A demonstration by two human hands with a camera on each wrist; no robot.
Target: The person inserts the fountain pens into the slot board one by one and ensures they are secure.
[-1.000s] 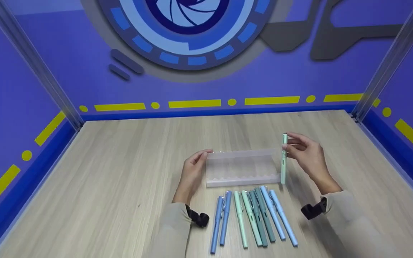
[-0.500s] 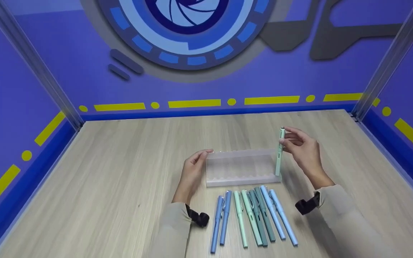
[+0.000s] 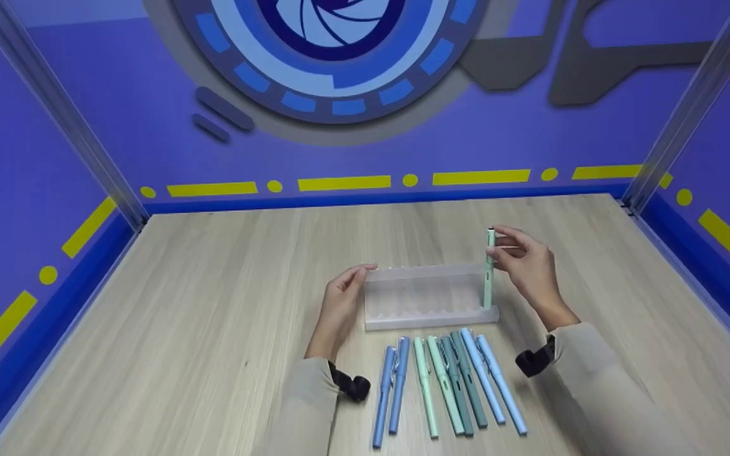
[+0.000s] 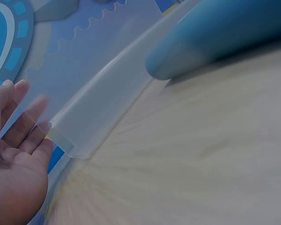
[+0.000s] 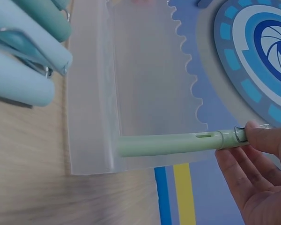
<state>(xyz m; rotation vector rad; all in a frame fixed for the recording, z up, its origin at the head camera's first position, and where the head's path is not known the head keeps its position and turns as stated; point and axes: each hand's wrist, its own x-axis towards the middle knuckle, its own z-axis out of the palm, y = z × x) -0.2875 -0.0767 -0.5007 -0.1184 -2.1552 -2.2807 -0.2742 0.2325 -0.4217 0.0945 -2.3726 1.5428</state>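
Observation:
A translucent pen stand (image 3: 425,297) with scalloped notches stands on the table. My left hand (image 3: 339,301) holds its left end at the upper corner; in the left wrist view some fingers (image 4: 30,124) show through the clear panel. Between thumb and fingers, my right hand (image 3: 533,269) pinches a light green pen (image 3: 488,272) near its clip end. That pen is nearly upright at the stand's right end, its lower tip down at the front ledge (image 5: 91,117). Several capped pens lie in front of the stand: blue (image 3: 400,386), light green (image 3: 425,389), dark green (image 3: 468,380) and pale blue (image 3: 501,386).
The wood-grain table (image 3: 181,329) is bounded by blue-purple printed panels (image 3: 365,152) at the back and sides. Metal posts (image 3: 80,120) rise at the back corners. Black wrist cameras (image 3: 351,386) are strapped over the beige sleeves.
My right hand has carried the light green pen leftward from beside the stand into its right end, raising it midway. The left hand and the lying pens have stayed put.

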